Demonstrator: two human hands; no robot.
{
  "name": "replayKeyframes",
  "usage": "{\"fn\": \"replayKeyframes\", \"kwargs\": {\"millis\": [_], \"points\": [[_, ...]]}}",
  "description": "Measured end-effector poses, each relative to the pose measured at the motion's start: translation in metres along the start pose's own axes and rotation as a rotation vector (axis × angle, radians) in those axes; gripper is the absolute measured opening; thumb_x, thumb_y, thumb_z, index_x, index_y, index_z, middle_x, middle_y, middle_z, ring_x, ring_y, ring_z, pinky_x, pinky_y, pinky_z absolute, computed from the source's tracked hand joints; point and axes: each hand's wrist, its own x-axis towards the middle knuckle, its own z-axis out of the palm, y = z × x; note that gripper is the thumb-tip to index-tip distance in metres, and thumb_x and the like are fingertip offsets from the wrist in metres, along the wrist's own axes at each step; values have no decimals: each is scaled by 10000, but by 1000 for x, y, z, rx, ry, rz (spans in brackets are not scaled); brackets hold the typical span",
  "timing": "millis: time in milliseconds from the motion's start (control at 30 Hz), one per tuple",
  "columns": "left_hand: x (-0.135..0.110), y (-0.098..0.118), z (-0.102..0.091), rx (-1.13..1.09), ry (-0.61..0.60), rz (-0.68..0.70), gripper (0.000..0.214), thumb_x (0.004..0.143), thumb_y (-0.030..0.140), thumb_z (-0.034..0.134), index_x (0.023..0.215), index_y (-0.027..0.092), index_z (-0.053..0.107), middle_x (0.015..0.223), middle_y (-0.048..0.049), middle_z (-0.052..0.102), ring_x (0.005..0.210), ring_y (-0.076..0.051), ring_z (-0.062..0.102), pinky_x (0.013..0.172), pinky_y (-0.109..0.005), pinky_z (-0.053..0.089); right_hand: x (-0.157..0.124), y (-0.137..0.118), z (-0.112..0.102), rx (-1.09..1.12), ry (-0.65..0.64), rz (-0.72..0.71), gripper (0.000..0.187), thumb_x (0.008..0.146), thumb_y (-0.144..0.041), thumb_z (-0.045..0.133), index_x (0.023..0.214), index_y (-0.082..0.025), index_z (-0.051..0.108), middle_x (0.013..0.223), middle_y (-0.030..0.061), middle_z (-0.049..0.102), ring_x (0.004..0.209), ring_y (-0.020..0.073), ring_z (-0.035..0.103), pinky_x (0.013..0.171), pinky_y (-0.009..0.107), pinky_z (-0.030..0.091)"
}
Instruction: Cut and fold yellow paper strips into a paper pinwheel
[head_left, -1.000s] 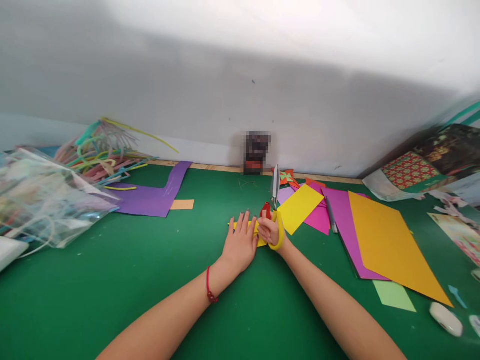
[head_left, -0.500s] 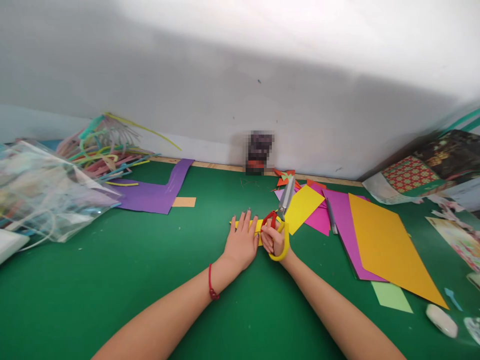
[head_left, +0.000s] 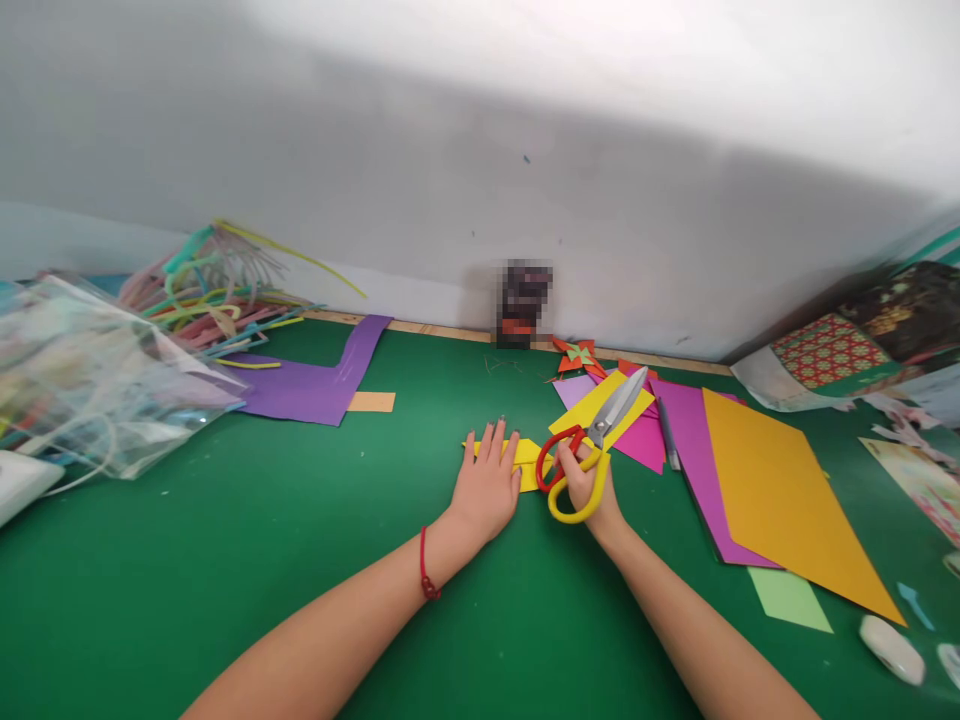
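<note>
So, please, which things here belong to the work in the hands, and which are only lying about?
In the work:
- scissors, held in right hand
- yellow paper, partly under left hand

Seemingly just lying about:
- purple paper
- peach strip
- orange sheet
- clear plastic bag
- white oval object

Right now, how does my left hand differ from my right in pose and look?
Your left hand lies flat and spread on the folded yellow paper; your right hand is curled, holding the scissors. The left wrist wears a red bracelet, while the right wrist shows none. Both hands are ungloved.
</note>
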Motion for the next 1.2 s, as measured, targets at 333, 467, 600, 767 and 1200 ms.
{"fn": "replayKeyframes", "kwargs": {"millis": [333,467,600,767,1200], "points": [[0,-1,2,-4,6,10,501,909,313,278,1374,138,344,1463,-145,254,1343,-288,241,1072,-521,205,2,-7,7,-154,-43,-92,245,753,-364,366,561,-213,390,464,11,475,453,145,485,448,248,360],[0,-1,2,-1,15,16,497,908,317,279,1370,148,353,1459,-144,267,1341,-290,245,1064,-526,214,2,-11,6,-165,-94,-78,245,743,-373,337,575,-210,411,488,36,522,482,166,524,467,258,385],[-1,-1,1,9,11,19,496,909,317,283,1366,142,360,1456,-154,272,1338,-293,251,1065,-518,219,1,-16,3,-212,-183,-20,247,730,-374,349,549,-211,393,468,26,511,461,163,514,455,256,369],[-1,-1,1,7,4,21,493,910,314,290,1365,140,360,1456,-163,266,1337,-299,252,1062,-519,224,-11,-16,2,-257,-241,10,260,756,-358,339,556,-206,409,482,26,524,481,165,532,472,249,374],[0,-1,-1,9,10,30,489,912,317,302,1369,150,350,1447,-158,292,1337,-299,251,1060,-517,222,12,-17,29,-615,-136,-139,310,820,-269,358,670,-156,605,600,95,652,566,201,613,527,258,380]]}}
